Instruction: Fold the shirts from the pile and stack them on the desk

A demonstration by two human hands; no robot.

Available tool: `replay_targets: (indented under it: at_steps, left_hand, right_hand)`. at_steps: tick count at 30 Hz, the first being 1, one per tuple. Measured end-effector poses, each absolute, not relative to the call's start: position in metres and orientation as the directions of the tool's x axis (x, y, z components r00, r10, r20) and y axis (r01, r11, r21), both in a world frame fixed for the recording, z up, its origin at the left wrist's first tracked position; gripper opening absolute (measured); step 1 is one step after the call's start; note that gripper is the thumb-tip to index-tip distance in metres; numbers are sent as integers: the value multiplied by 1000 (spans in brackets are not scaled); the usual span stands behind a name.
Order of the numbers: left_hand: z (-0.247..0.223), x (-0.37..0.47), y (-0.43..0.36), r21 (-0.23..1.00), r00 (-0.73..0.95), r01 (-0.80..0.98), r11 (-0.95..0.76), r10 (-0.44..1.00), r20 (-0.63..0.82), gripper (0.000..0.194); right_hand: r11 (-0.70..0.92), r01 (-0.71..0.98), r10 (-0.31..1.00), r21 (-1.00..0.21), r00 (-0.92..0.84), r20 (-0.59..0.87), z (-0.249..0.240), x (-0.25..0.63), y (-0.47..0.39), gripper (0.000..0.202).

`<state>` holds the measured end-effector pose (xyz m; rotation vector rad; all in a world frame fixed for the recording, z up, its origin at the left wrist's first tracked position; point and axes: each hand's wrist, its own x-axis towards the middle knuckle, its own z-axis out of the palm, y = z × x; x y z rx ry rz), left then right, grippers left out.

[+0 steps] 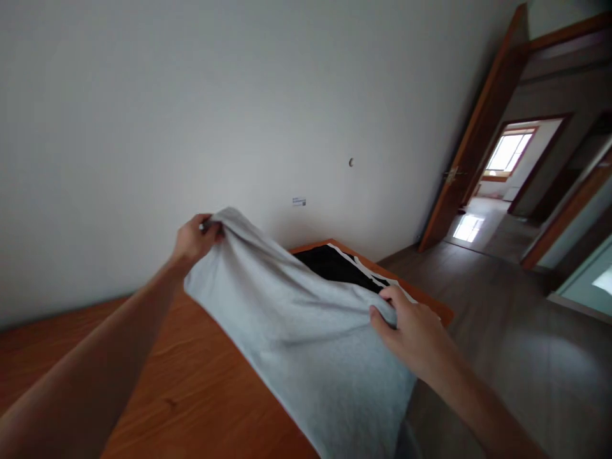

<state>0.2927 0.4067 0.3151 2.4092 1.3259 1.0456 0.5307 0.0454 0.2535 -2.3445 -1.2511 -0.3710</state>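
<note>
A light grey cloth (296, 319) is stretched between my two hands above the wooden table (205, 376), its lower part hanging toward the bottom of the view. My left hand (196, 239) pinches its upper left corner, raised near the wall. My right hand (406, 322) grips its right edge, with the thumb and fingers closed on the fabric. Behind the cloth, a black item with white edging (335, 264) lies flat on the far right part of the table, partly covered from view by the cloth.
A pale wall (239, 115) with a small label (299, 202) rises behind the table. At the right stands an open wooden door (473, 134), with a doorway beyond it. Grey floor (502, 338) lies right of the table.
</note>
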Motion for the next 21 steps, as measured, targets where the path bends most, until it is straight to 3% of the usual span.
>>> replay_targets:
  at_steps: [3, 5, 7, 10, 14, 17, 21]
  left_hand:
    - [321, 385, 400, 556, 491, 474, -683, 729, 477, 66]
    - [310, 417, 382, 560, 631, 355, -749, 634, 448, 60]
    - [289, 419, 355, 528, 761, 238, -815, 494, 420, 46]
    - [242, 374, 315, 403, 923, 28, -915, 179, 341, 29]
    - [174, 268, 286, 379, 907, 256, -889, 356, 223, 33]
    - [137, 187, 284, 326, 796, 469, -821, 553, 246, 30]
    - [118, 108, 286, 274, 616, 674, -686, 727, 304, 32]
  right_hand:
    - [-700, 706, 651, -107, 693, 309, 245, 562, 29, 21]
    - [-758, 652, 640, 18, 738, 213, 229, 576, 23, 20]
    - [-739, 667, 672, 98, 719, 178, 210, 579, 22, 20]
    - [-638, 767, 762, 64, 617, 195, 187, 566, 36, 20]
    - [-475, 878, 862, -56, 477, 171, 182, 526, 71, 19]
    - [-366, 928, 916, -74, 373, 148, 187, 489, 105, 16]
    - [-95, 983, 977, -157, 122, 173, 180, 429, 156, 16]
